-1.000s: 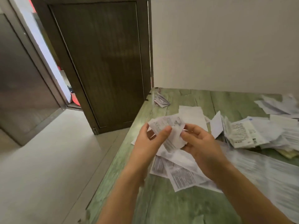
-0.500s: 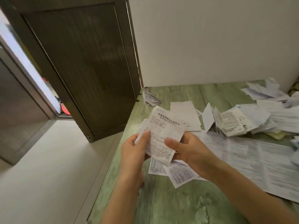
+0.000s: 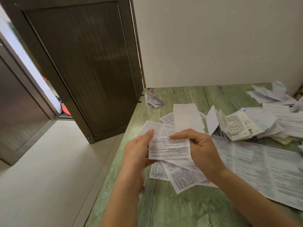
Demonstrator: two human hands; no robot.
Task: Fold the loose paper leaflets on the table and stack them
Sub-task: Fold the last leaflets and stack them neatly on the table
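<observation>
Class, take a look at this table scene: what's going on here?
A person holds one printed leaflet in both hands over the green table, left hand at its left edge, right hand pinching its right side. More loose leaflets lie scattered beneath and to the right. A few folded leaflets sit near the table's far left corner.

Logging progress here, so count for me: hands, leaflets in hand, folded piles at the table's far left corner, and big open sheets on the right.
Hands: 2, left hand, right hand
Leaflet in hand: 1
Folded pile: 1
Big open sheet: 1
Total: 5
</observation>
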